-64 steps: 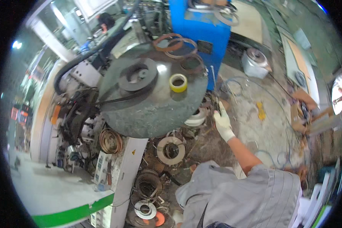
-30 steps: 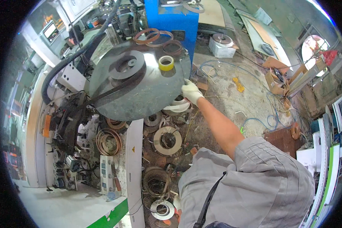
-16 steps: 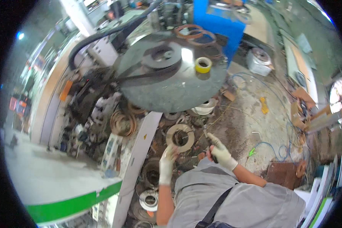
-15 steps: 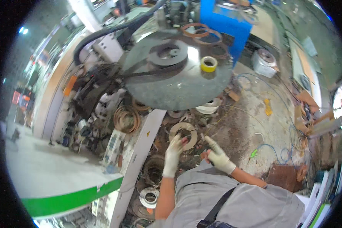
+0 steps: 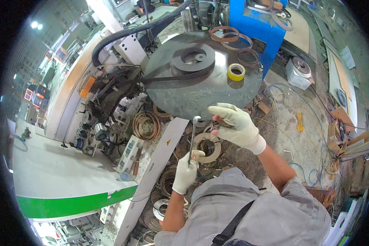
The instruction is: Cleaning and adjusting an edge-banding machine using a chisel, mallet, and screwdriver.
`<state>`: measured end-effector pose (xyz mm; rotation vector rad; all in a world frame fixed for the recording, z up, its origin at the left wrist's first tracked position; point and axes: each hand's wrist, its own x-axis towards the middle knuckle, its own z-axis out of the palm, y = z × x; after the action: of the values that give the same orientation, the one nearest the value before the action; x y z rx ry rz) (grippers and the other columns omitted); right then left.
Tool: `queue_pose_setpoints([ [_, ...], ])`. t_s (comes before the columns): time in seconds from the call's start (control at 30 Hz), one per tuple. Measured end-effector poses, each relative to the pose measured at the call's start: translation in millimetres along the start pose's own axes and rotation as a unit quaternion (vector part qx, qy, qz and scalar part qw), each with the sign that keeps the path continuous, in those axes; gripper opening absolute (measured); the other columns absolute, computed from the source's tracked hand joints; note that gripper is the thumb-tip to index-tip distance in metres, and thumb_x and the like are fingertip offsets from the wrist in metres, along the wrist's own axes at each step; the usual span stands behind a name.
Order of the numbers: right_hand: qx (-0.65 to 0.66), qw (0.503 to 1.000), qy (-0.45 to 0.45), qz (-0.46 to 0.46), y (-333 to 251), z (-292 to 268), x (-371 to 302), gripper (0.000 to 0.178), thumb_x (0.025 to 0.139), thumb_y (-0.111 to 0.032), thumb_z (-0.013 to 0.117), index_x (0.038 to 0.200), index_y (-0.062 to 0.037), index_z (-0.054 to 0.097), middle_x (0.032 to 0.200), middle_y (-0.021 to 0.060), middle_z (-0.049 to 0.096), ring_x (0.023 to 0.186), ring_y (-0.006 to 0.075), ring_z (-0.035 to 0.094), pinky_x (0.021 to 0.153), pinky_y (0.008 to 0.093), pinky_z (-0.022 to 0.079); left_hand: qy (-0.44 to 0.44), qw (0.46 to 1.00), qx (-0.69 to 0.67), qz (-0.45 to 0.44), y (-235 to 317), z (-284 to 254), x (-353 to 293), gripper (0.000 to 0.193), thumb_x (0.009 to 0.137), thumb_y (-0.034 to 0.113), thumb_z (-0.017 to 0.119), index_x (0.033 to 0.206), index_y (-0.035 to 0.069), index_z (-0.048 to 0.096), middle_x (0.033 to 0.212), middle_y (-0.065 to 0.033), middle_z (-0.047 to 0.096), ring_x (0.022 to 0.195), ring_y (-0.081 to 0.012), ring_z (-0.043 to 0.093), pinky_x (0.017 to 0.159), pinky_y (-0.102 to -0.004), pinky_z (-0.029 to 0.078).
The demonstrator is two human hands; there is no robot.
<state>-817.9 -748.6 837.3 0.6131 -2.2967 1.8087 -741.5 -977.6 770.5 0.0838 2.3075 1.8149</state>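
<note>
My left hand (image 5: 186,174), in a pale work glove with bare fingertips, is closed around a slim metal wrench (image 5: 192,137). The wrench stands nearly upright out of the fist, its bright head close to the round table's near edge. To the right of that head, my right hand (image 5: 238,128) is raised with thumb and fingers apart and nothing between them; its glove also leaves fingertips bare. Beyond both hands lies the dark round table (image 5: 201,98), carrying a coil of dark edge strip (image 5: 207,65) and a roll of yellow tape (image 5: 236,72).
Brown strip rings (image 5: 224,34) lie at the table's far right beside a blue cabinet (image 5: 256,33). A machine with a green-banded white cover (image 5: 78,201) stands left. Strip coils (image 5: 146,125) and a pale ring (image 5: 214,153) sit below the table. Blue hoses (image 5: 305,172) cross the floor right.
Both hands were low near my body; the right has risen forward and opened toward the table. The wrench now shows clearly upright in my left hand. The view has shifted slightly.
</note>
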Motion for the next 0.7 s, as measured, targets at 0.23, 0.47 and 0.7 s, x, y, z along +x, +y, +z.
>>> queue_pose_setpoints([
  [0.23,-0.025,0.989,-0.109,-0.094,-11,30,35,0.026,0.077,-0.009,0.080,0.102,-0.0047,0.074,0.097,0.0098,0.074,0.087,0.0215,0.070,0.078,0.0310,0.055,0.082,0.996,0.038,-0.024,-6,6,-38,0.043,0.107,0.036,0.045,0.104,0.000,0.068,0.068,-0.0025,0.060,0.060,-0.0081,0.046,0.055,-0.0286,0.040],
  [0.47,-0.029,0.996,-0.080,0.011,22,43,34,0.018,0.085,-0.002,0.071,0.102,-0.0022,0.072,0.090,0.0082,0.071,0.081,0.0135,0.067,0.074,0.0271,0.054,0.175,0.964,0.190,-0.069,-17,8,-65,0.029,0.102,0.025,0.051,0.107,0.001,0.067,0.080,-0.0245,0.067,0.076,-0.0399,0.069,0.063,-0.0422,0.051],
  [0.7,0.096,0.973,-0.190,0.086,30,42,3,0.026,0.087,-0.001,0.070,0.113,-0.0012,0.070,0.091,0.0033,0.069,0.086,0.0096,0.064,0.078,0.0261,0.053,0.173,0.960,0.180,-0.129,-24,21,-71,0.027,0.099,0.024,0.053,0.108,0.002,0.067,0.086,-0.0235,0.069,0.083,-0.0429,0.068,0.069,-0.0492,0.051],
])
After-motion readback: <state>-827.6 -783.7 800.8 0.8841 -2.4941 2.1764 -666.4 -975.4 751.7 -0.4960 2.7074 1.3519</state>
